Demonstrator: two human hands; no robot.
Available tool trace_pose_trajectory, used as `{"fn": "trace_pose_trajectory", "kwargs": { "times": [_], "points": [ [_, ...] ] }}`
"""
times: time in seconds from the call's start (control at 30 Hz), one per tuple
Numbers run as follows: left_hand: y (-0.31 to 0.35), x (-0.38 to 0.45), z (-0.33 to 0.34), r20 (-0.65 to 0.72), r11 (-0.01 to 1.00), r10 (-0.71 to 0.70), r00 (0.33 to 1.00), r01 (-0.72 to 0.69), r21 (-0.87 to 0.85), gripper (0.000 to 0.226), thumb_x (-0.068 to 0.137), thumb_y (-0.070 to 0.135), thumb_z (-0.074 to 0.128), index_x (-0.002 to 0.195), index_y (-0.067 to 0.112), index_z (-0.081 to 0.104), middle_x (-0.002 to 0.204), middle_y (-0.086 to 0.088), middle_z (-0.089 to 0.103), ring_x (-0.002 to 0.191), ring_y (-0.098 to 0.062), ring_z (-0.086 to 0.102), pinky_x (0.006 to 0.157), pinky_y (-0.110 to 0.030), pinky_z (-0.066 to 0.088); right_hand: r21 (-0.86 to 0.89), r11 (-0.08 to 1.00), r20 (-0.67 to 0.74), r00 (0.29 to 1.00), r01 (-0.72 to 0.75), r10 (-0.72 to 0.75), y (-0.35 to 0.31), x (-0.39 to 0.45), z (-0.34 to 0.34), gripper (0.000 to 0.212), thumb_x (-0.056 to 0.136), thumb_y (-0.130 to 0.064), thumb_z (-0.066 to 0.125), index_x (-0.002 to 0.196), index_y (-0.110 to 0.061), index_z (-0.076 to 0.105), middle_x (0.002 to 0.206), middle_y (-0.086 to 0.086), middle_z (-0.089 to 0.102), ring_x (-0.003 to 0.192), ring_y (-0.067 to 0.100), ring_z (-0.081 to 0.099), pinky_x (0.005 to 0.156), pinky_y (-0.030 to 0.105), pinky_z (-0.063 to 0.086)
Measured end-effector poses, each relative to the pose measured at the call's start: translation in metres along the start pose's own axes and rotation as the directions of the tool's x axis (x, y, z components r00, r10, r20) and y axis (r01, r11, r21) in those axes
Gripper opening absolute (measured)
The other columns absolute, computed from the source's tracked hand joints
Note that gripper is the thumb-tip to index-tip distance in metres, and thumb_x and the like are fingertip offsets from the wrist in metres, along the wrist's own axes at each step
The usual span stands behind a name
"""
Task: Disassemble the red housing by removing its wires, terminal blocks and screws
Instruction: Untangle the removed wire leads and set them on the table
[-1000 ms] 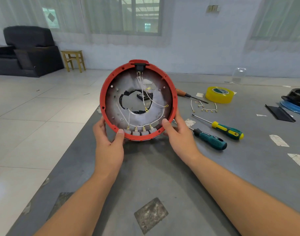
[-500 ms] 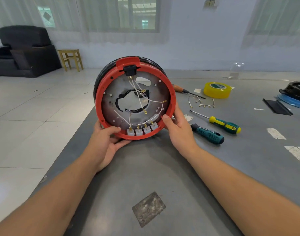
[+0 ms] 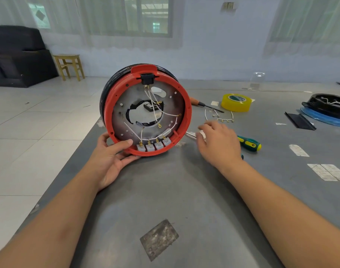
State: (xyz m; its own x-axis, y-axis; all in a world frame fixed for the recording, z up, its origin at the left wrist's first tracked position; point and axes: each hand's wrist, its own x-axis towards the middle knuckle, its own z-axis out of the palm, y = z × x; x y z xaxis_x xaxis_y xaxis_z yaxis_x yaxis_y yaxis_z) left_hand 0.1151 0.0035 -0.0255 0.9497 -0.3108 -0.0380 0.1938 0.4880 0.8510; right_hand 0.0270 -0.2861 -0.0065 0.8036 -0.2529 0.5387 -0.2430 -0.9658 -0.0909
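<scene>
Left hand (image 3: 111, 157) is cupped under the lower-left rim of the red housing (image 3: 186, 120), thumb hooked over the front edge, so it's gripping the thing and holding it up on its edge on the grey table (image 3: 184, 200). Right hand (image 3: 219, 142) is off to the right, clear of the housing, fingers loosely spread and holding nothing, hovering over the shaft of a green-and-yellow screwdriver (image 3: 249, 144). The housing's open face points toward the camera, tilted a bit right, so its axis runs roughly front to back. Inside: a grey metal plate with a ragged centre hole, white wires (image 3: 155, 111) with gold ring lugs, and four grey terminal blocks (image 3: 154, 146) in a row along the bottom rim. A black connector (image 3: 147, 79) sits at the top. Farther right lies a roll of yellow tape (image 3: 236, 103).
</scene>
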Motion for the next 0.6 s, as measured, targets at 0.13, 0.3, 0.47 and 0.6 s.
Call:
{"fn": "trace_pose_trajectory", "kwargs": {
  "times": [0.13, 0.3, 0.47, 0.6],
  "points": [
    [-0.002, 0.005, -0.002, -0.035, 1.000, 0.015, 0.999, -0.015, -0.010, 0.067, 0.074, -0.002, 0.081, 0.126, 0.023, 0.047, 0.118, -0.021, 0.076, 0.106, -0.044, 0.075, 0.079, -0.057, 0.064, -0.239, 0.971, 0.247, 0.967, -0.006, 0.066, 0.016, 0.001, 0.007, 0.035, 0.101, -0.038, 0.039, 0.118, -0.017, 0.061, 0.119, 0.009, 0.059, 0.109, 0.032, 0.057, 0.073, 0.038, 0.040],
    [-0.006, 0.017, 0.002, -0.114, 0.995, 0.094, 0.989, -0.091, 0.036, 0.056, 0.088, -0.004, 0.077, 0.126, 0.023, 0.045, 0.114, -0.015, 0.075, 0.101, -0.037, 0.078, 0.077, -0.052, 0.065, -0.201, 0.978, 0.320, 0.947, 0.060, 0.007, 0.014, 0.004, 0.009, 0.032, 0.100, -0.032, 0.037, 0.118, -0.016, 0.060, 0.118, 0.010, 0.056, 0.113, 0.031, 0.055, 0.069, 0.038, 0.041],
    [-0.008, 0.022, 0.004, -0.141, 0.991, 0.126, 0.982, -0.118, 0.066, 0.055, 0.091, -0.002, 0.076, 0.127, 0.024, 0.044, 0.126, -0.020, 0.070, 0.103, -0.036, 0.077, 0.083, -0.055, 0.065, -0.118, 0.991, 0.329, 0.944, 0.060, -0.018, 0.010, 0.006, 0.012, 0.026, 0.100, -0.015, 0.043, 0.119, -0.013, 0.061, 0.118, 0.011, 0.053, 0.108, 0.031, 0.053, 0.081, 0.041, 0.049],
    [-0.008, 0.020, 0.002, -0.155, 0.989, 0.145, 0.977, -0.139, 0.048, 0.055, 0.091, -0.001, 0.077, 0.129, 0.024, 0.045, 0.129, -0.019, 0.069, 0.103, -0.035, 0.078, 0.083, -0.055, 0.064, 0.146, 0.989, 0.230, 0.973, -0.006, -0.028, 0.014, 0.011, 0.009, 0.032, 0.108, -0.017, 0.044, 0.136, -0.012, 0.059, 0.123, 0.013, 0.054, 0.107, 0.033, 0.056, 0.092, 0.043, 0.050]
  ]
}}
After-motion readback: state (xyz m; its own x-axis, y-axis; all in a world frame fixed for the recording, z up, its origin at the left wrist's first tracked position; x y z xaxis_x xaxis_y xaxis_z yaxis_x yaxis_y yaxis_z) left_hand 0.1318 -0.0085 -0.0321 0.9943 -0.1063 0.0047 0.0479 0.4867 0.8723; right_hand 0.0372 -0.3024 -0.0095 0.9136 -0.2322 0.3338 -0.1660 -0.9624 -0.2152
